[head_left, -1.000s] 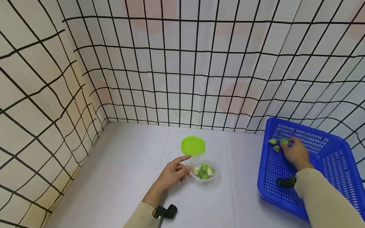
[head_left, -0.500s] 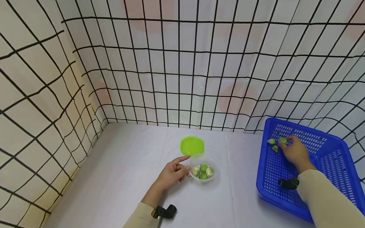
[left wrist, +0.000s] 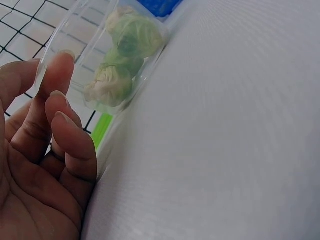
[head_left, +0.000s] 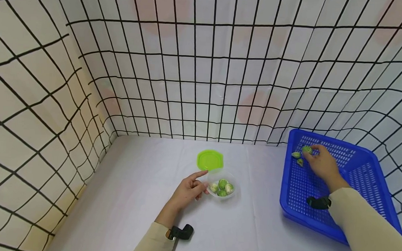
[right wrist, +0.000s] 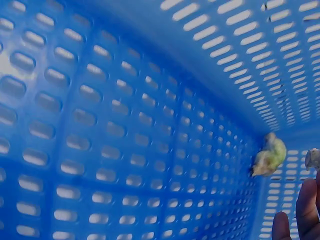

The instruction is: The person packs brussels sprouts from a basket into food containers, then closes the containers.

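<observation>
My left hand is at the left side of a small clear plastic bowl, holding its rim between thumb and finger. Several Brussels sprouts lie inside the bowl, also seen through its wall in the left wrist view. Over the blue basket, my right hand pinches one green Brussels sprout by thumb and fingers. Two smaller sprouts remain on the basket floor beside it. In the right wrist view, only fingertips and part of the held sprout show at the right edge.
The blue perforated basket stands at the right of the white table. A bright green lid lies just behind the bowl. Black wire mesh encloses the back and sides.
The right hand has raised its sprout slightly, away from the two others in the basket. My left hand stays at the bowl. The whole head view has shifted a little.
</observation>
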Motion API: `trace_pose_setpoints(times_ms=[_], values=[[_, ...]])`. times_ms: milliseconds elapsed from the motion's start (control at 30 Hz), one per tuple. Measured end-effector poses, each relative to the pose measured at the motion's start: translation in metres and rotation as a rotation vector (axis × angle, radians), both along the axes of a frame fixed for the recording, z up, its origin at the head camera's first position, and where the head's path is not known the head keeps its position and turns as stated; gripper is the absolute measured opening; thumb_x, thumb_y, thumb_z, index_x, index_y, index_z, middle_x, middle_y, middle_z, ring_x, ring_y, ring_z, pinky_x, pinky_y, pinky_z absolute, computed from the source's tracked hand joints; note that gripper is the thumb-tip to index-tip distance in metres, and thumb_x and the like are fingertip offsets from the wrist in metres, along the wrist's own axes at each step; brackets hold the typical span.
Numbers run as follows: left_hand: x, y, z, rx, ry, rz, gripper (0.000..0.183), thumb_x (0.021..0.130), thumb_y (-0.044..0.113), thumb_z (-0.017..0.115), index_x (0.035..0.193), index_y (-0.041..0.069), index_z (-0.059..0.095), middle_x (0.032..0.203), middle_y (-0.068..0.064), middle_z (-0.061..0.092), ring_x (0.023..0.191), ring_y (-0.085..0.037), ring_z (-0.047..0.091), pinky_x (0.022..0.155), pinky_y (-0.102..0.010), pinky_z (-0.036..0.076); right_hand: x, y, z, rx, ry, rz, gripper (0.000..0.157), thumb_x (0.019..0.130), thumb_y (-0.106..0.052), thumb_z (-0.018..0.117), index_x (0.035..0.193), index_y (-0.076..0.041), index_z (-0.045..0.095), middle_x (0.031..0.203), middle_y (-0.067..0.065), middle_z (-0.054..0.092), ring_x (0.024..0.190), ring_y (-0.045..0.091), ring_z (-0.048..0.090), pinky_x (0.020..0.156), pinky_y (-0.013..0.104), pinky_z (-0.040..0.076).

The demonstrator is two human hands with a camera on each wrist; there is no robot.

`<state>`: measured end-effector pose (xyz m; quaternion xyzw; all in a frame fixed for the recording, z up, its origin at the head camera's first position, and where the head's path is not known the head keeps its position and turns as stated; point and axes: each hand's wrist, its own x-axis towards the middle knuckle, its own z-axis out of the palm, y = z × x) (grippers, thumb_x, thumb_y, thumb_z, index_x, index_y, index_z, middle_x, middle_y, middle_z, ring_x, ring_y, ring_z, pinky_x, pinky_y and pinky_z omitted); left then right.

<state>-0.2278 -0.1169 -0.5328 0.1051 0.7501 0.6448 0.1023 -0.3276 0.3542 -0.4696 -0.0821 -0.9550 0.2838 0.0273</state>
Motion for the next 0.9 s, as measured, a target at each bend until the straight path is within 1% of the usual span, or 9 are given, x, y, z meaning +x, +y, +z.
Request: trace_pose_setpoints(times_ms=[67, 233, 333, 400, 600, 733, 900], values=[[0.000, 0.000, 0.000, 0.000, 0.001, 0.000, 0.052, 0.101, 0.022, 0.065, 0.150, 0.014, 0.051, 0.085, -0.009, 0.075, 0.063, -0.011, 0.052, 0.057, -0.022, 0.044, 0.002, -0.003, 0.003, 0.000, 0.025, 0.013, 0.067, 0.107, -0.045, 0.044, 0.150, 0.006, 0.036, 0.124, 0.037, 0.055, 0.107, 0.051, 0.058, 0.082, 0.062, 0.048], [0.000, 0.000, 0.001, -0.002, -0.007, 0.007, 0.052, 0.101, 0.023, 0.066, 0.150, 0.016, 0.051, 0.084, -0.004, 0.075, 0.063, -0.011, 0.052, 0.058, -0.022, 0.044, 0.007, -0.011, 0.011, -0.019, 0.068, 0.040, 0.065, 0.107, -0.044, 0.047, 0.149, 0.005, 0.039, 0.114, 0.030, 0.057, 0.094, 0.042, 0.059, 0.070, 0.048, 0.048], [0.000, 0.000, 0.001, -0.002, -0.013, 0.008, 0.052, 0.101, 0.024, 0.066, 0.151, 0.017, 0.051, 0.084, -0.003, 0.075, 0.063, -0.011, 0.052, 0.058, -0.022, 0.044, 0.011, -0.017, 0.018, -0.026, 0.086, 0.044, 0.065, 0.106, -0.045, 0.048, 0.149, 0.003, 0.040, 0.110, 0.025, 0.057, 0.088, 0.034, 0.058, 0.065, 0.038, 0.045], [0.001, 0.000, 0.001, -0.002, -0.014, 0.007, 0.052, 0.101, 0.024, 0.066, 0.151, 0.017, 0.051, 0.083, -0.002, 0.075, 0.063, -0.011, 0.052, 0.058, -0.022, 0.044, 0.013, -0.022, 0.022, -0.027, 0.106, 0.048, 0.066, 0.106, -0.046, 0.048, 0.149, 0.002, 0.041, 0.107, 0.022, 0.057, 0.084, 0.031, 0.057, 0.062, 0.035, 0.043], [0.001, 0.001, 0.002, 0.004, -0.018, 0.007, 0.053, 0.101, 0.025, 0.066, 0.151, 0.017, 0.051, 0.083, 0.000, 0.075, 0.063, -0.011, 0.052, 0.058, -0.021, 0.044, 0.019, -0.037, 0.034, -0.050, 0.175, 0.072, 0.063, 0.105, -0.046, 0.050, 0.149, -0.001, 0.043, 0.099, 0.015, 0.056, 0.074, 0.025, 0.053, 0.057, 0.033, 0.042], [0.000, 0.001, 0.000, 0.005, -0.018, 0.005, 0.053, 0.101, 0.025, 0.066, 0.151, 0.017, 0.051, 0.083, 0.000, 0.075, 0.063, -0.010, 0.052, 0.058, -0.021, 0.044, 0.023, -0.044, 0.041, -0.076, 0.199, 0.080, 0.063, 0.104, -0.048, 0.053, 0.148, -0.003, 0.045, 0.097, 0.013, 0.056, 0.072, 0.022, 0.052, 0.055, 0.032, 0.043], [0.000, 0.002, -0.001, 0.006, -0.015, 0.003, 0.053, 0.101, 0.025, 0.066, 0.151, 0.016, 0.051, 0.083, -0.002, 0.075, 0.064, -0.011, 0.052, 0.058, -0.022, 0.044, 0.028, -0.054, 0.049, -0.108, 0.242, 0.077, 0.061, 0.102, -0.052, 0.056, 0.144, -0.008, 0.049, 0.095, 0.010, 0.059, 0.070, 0.017, 0.053, 0.054, 0.031, 0.044]])
